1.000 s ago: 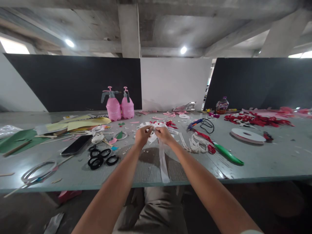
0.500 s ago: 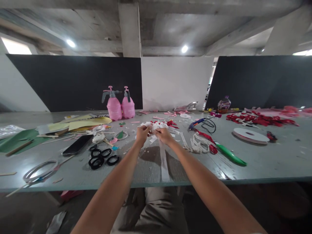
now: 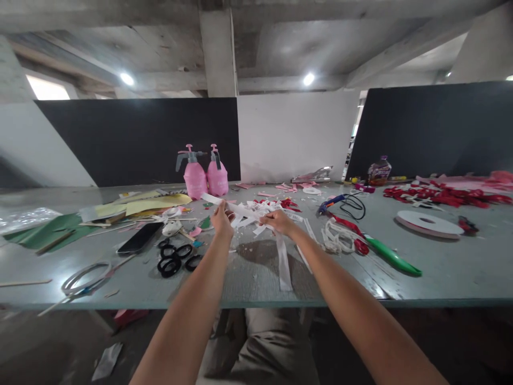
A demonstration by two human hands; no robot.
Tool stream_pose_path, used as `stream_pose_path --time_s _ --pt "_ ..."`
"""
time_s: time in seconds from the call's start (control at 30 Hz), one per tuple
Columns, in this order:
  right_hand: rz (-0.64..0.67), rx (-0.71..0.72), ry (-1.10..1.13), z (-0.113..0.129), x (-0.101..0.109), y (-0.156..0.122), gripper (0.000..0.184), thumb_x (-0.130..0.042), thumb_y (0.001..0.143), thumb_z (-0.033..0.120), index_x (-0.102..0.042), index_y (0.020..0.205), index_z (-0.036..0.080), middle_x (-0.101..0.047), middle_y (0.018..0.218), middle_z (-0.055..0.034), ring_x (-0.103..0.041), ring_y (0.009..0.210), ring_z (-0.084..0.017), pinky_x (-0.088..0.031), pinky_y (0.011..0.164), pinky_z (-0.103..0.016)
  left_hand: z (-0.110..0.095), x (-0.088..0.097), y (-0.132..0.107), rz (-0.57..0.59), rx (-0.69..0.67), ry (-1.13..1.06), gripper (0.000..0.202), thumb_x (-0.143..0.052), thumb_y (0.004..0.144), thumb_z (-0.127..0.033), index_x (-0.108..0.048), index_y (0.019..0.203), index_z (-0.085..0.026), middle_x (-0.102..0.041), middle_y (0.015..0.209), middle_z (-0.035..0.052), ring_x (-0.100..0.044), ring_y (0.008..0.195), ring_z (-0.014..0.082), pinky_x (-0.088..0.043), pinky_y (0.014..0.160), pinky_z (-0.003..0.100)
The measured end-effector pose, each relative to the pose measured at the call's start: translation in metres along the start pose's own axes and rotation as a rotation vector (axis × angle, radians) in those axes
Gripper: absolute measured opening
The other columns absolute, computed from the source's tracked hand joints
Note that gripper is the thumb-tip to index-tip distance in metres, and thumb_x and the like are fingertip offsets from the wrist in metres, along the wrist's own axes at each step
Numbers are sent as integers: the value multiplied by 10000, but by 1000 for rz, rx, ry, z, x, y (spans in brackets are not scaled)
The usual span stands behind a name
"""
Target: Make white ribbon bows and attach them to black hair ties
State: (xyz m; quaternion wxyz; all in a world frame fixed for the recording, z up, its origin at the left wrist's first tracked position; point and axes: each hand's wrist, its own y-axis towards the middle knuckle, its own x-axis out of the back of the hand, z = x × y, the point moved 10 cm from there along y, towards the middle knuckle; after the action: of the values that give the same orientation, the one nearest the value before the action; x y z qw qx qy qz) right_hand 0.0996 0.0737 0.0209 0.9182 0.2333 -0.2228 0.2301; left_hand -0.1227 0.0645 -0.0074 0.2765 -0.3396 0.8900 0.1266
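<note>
A white ribbon (image 3: 245,210) is stretched between my two hands above the table. My left hand (image 3: 223,219) pinches it near one end, and a short piece sticks out past the fingers to the upper left. Farther along, my right hand (image 3: 277,221) grips the same ribbon, whose tail hangs down below the fingers toward the table's front edge. Just behind the hands lies a pile of white ribbon pieces (image 3: 267,205) with some red ones (image 3: 289,204) beside it.
Black rings (image 3: 170,264) and a phone (image 3: 140,238) lie left. Two pink spray bottles (image 3: 195,179) stand behind. To the right are a glue gun (image 3: 331,203), cord (image 3: 335,235), a green-handled tool (image 3: 395,256), a white ribbon spool (image 3: 428,223) and a red ribbon heap (image 3: 444,195).
My hands were close together over the white pile. They have since moved apart, left hand leftward and right hand slightly rightward, drawing the white ribbon out between them. The view has turned slightly left.
</note>
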Motion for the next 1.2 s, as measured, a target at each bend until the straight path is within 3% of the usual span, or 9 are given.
stream_pose_path --time_s 0.27,0.37,0.5,0.7,0.83,0.9,0.97,1.07,1.2 --pt "-71 -1 -128 -15 21 4 472 -558 744 565 -713 690 122 -277 426 72 -243 434 -73 -163 469 -235 -4 21 9 -102 1 -42 278 -615 719 -426 -561 862 -194 -559 745 -32 -512 535 41 -431 548 196" --pt "-174 58 -227 -10 35 4 424 -541 785 501 -671 633 127 -392 462 48 -332 466 -88 -210 494 -232 -1 22 10 -119 37 -127 281 -644 710 -406 -554 876 -198 -560 776 -31 -525 552 41 -423 542 188" --pt "-373 130 -292 1 55 -3 298 -518 835 384 -698 808 149 -640 679 -20 -527 612 -143 -329 588 -233 -1 13 7 -62 49 -142 258 -607 749 -422 -532 856 -199 -531 763 -36 -526 562 39 -428 550 180" --pt "-568 119 -369 3 74 -14 301 -491 860 378 -699 870 161 -676 746 -68 -566 654 -175 -361 626 -250 0 31 16 -177 68 -193 179 -539 810 -380 -521 823 -203 -525 756 -20 -511 575 75 -416 536 203" --pt "-657 97 -394 5 83 -21 318 -486 856 398 -687 875 152 -623 656 -49 -508 586 -161 -338 594 -249 -42 48 11 -343 -258 55 107 -559 794 -268 -535 875 -203 -568 844 11 -550 729 123 -420 621 225" --pt "-648 115 -387 8 81 -21 314 -480 856 392 -679 873 149 -590 625 -30 -487 572 -150 -334 592 -244 -66 21 -5 -187 -514 227 166 -598 777 -262 -563 928 -205 -593 916 27 -555 817 137 -420 687 227" --pt "-606 138 -363 11 75 -19 307 -475 855 386 -669 865 148 -565 608 -14 -477 566 -140 -331 588 -236 -64 -26 -25 147 -621 381 193 -589 799 -308 -602 961 -203 -619 946 41 -561 821 138 -412 707 231" --pt "-495 169 -314 15 62 -13 293 -471 849 380 -653 848 150 -557 613 -3 -473 565 -131 -325 575 -227 -24 -80 -57 616 -488 518 265 -593 804 -375 -645 988 -192 -659 954 61 -580 835 153 -417 720 244" --pt "-372 208 -251 19 50 -10 270 -467 833 362 -630 787 152 -568 637 0 -475 585 -126 -332 585 -223 10 -99 -76 845 -262 457 340 -605 781 -438 -665 969 -162 -681 929 68 -596 871 165 -428 779 266"
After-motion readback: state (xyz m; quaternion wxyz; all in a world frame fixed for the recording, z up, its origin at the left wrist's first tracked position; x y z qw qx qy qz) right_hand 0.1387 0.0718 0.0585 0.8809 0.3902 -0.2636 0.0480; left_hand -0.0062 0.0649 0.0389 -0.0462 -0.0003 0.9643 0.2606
